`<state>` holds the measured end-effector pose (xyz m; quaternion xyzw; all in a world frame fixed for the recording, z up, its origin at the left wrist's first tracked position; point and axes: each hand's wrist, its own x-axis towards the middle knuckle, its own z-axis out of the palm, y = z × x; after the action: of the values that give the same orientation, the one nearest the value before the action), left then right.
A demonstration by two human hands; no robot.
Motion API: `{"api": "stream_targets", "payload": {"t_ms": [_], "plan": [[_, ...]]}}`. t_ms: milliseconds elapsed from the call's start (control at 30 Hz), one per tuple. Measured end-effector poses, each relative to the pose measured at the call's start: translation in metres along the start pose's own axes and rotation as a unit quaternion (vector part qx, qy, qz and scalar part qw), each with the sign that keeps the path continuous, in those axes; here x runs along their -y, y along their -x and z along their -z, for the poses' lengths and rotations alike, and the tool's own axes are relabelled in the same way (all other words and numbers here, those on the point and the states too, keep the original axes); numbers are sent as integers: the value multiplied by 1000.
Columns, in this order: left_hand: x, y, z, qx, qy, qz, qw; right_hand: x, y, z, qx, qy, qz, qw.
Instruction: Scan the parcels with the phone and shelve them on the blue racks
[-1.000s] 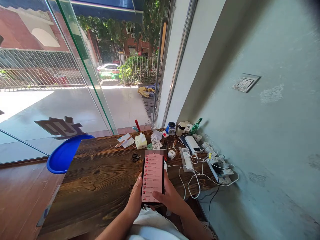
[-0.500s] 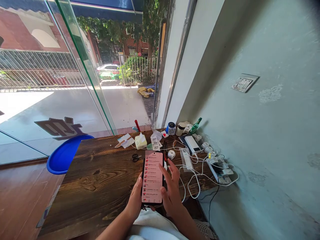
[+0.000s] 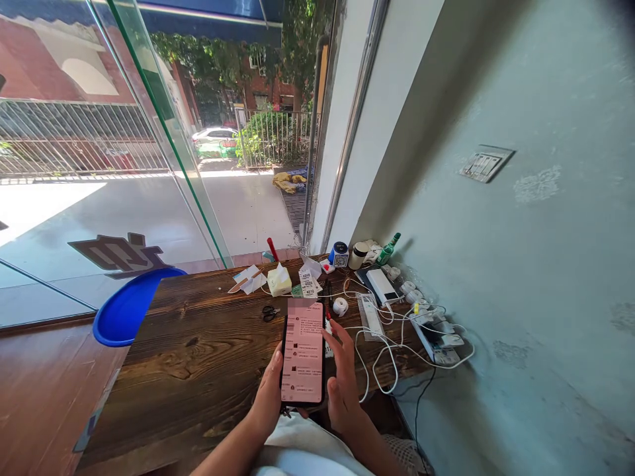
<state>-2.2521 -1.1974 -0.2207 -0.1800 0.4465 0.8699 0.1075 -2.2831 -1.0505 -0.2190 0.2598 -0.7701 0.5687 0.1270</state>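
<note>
One phone (image 3: 303, 352), screen up, held over the near edge of the table (image 3: 198, 350); long axis runs away from the person, top end toward the window. Left hand (image 3: 270, 396) grip closed around the phone's lower left edge. Right hand (image 3: 341, 377) grip loose, fingers half open along the right edge, thumb probably touching the screen. One pair of scissors (image 3: 270, 311) beyond it.

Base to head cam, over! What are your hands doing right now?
Left hand grip shut on black smartphone with lit pink screen. Right hand open, fingers at its right edge. White cables close beside right hand, small black scissors beyond.
</note>
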Motion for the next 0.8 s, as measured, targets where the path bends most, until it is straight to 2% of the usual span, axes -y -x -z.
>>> {"api": "stream_targets", "payload": {"t_ms": [200, 400, 500, 800], "plan": [[1, -3, 3, -9, 16, 5, 1000, -2, 8, -1, 28, 7, 12, 1000], [1, -4, 3, 5, 13, 4, 1000, -2, 12, 0, 1, -39, 37, 999], [1, -4, 2, 0, 12, -2, 1000, -4, 12, 1, -1, -1, 29, 1000], [-2, -3, -1, 1, 1, -11, 1000, 4, 8, 3, 21, -51, 9, 998]]}}
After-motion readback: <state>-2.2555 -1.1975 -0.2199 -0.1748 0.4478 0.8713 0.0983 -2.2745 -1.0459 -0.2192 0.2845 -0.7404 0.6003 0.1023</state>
